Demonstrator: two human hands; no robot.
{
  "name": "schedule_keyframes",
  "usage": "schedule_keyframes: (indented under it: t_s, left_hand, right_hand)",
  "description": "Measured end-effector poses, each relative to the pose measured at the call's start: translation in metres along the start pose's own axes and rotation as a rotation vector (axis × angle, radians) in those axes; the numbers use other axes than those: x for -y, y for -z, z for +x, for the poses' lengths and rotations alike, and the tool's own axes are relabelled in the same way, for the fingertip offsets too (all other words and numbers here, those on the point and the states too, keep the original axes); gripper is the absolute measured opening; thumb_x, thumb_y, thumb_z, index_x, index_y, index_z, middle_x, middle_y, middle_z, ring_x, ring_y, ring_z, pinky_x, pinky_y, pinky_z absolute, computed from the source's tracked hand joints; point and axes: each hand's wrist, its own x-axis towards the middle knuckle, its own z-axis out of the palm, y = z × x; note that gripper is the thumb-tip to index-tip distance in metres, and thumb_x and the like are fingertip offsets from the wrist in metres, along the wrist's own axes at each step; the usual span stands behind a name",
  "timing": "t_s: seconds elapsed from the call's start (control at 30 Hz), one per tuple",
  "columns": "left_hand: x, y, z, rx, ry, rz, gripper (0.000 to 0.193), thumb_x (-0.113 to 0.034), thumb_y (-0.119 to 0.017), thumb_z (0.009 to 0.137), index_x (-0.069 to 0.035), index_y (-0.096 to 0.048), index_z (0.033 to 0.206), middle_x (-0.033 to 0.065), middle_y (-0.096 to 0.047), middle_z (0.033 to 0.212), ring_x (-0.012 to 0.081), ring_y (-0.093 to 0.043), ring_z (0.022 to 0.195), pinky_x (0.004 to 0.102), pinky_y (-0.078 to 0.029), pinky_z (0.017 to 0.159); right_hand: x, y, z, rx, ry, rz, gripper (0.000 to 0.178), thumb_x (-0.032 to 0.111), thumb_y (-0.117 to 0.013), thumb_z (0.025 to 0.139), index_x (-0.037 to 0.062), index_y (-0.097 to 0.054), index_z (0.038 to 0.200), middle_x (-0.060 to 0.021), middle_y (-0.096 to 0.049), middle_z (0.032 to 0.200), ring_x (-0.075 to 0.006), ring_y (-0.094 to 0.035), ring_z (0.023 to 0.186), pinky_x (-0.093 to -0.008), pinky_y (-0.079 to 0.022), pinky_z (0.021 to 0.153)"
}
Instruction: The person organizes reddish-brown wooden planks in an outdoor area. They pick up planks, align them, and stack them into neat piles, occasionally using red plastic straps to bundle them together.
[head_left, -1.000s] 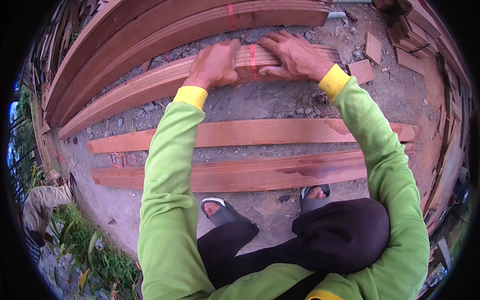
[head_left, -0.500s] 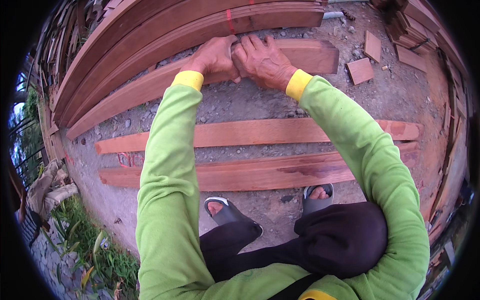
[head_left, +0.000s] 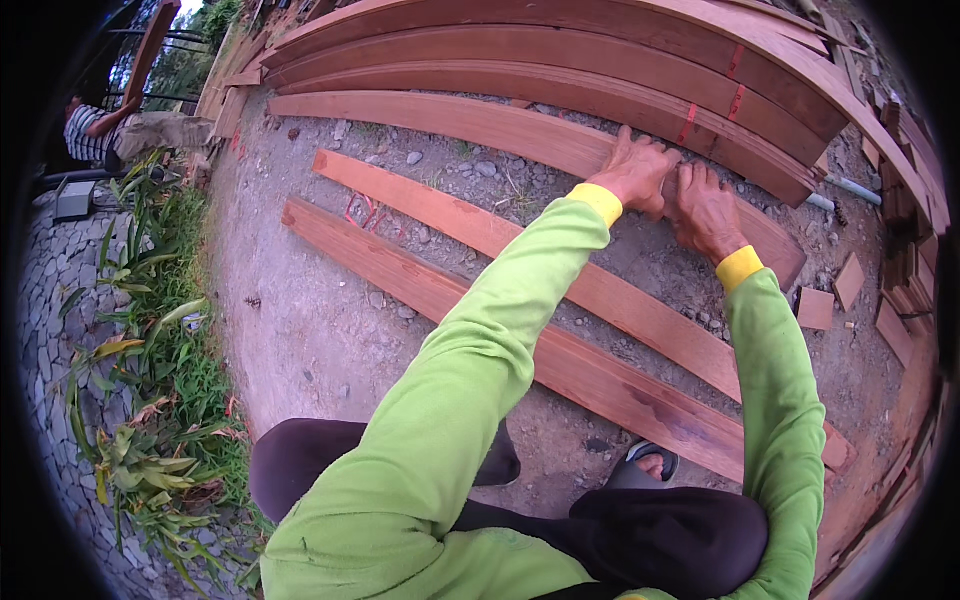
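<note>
beside the big wood pile (head_left: 440,48) is the long board (head_left: 530,138). the left hand (head_left: 637,175) and right hand (head_left: 708,215), close together, are bent around its top edge. hands set wider would hold it more steady.

Lime-green sleeves (head_left: 455,365) end in yellow cuffs (head_left: 738,267); at lower centre show dark trousers (head_left: 670,535) and a grey sandal (head_left: 627,474).

Left arm (head_left: 450,365) extended from lower edge toward 1 o'clock; left hand (head_left: 640,175) knuckles up, fingers and thumb curled. Right arm (head_left: 780,370) extended toward 12 o'clock; right hand (head_left: 707,215) at left's 4 o'clock, just beside it, fingers bent.
</note>
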Motion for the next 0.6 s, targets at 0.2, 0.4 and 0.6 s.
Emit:
schedule_keyframes:
  t_s: [0.2, 0.4, 0.6]
  left_hand:
    - [-0.052, -0.039, -0.117, -1.052, 0.604, -0.740, 0.082, -0.033, -0.083, 0.069, -0.001, -0.040, 0.131, 0.0146, -0.049, 0.121, 0.0286, -0.048, 0.113, 0.0438, -0.037, 0.101]
    - [-0.087, -0.050, -0.120, -1.236, 0.533, -2.435, 0.107, -0.089, -0.039, 0.073, -0.009, -0.031, 0.144, 0.0165, -0.045, 0.137, 0.0300, -0.045, 0.126, 0.0513, -0.030, 0.109]
    - [-0.092, -0.076, -0.123, -1.027, -0.639, -2.597, 0.121, -0.090, -0.055, 0.056, -0.012, -0.033, 0.145, 0.0139, -0.047, 0.135, 0.0338, -0.042, 0.130, 0.0601, -0.026, 0.111]
  right_hand:
    - [0.005, 0.042, -0.017, 0.158, -0.005, 0.156, 0.061, 0.017, -0.075, 0.055, -0.0056, -0.048, 0.105, -0.0257, -0.061, 0.097, -0.0391, -0.066, 0.083, -0.0459, -0.056, 0.070]
    - [0.043, 0.112, -0.052, 0.280, 0.117, 0.504, 0.044, 0.022, -0.069, 0.058, -0.0100, -0.052, 0.083, -0.0308, -0.061, 0.075, -0.0450, -0.063, 0.070, -0.0485, -0.050, 0.066]
    - [0.041, 0.117, -0.088, 0.584, 0.041, 0.843, 0.054, 0.030, -0.073, 0.058, -0.0135, -0.058, 0.086, -0.0238, -0.062, 0.072, -0.0331, -0.064, 0.068, -0.0421, -0.048, 0.064]
